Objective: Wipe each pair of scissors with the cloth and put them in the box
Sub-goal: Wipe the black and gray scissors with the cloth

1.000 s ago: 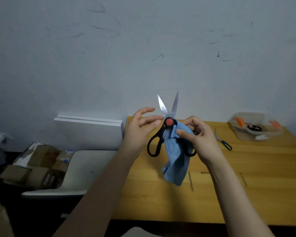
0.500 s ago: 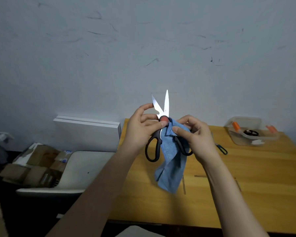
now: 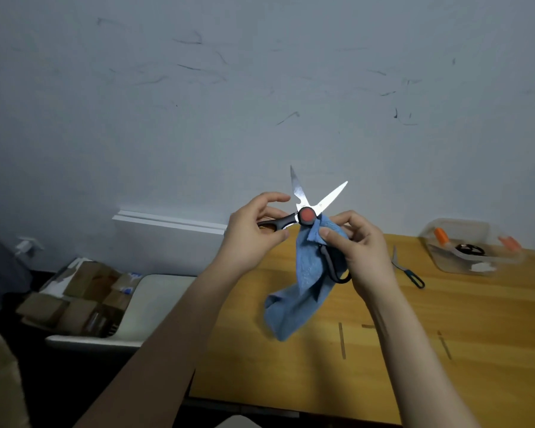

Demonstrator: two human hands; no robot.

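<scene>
The left hand (image 3: 250, 240) grips one black handle of the kitchen scissors (image 3: 307, 215). The right hand (image 3: 363, 250) pinches the blue cloth (image 3: 303, 284) against the other handle, blades splayed above both thumbs.

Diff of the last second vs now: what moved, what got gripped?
The left hand went from fingertips at the pivot to gripping one handle and swung it out leftward, opening the scissors from a narrow V to a wide spread. Unchanged: the right hand pinches the cloth by the pivot; small scissors and box untouched.
</scene>
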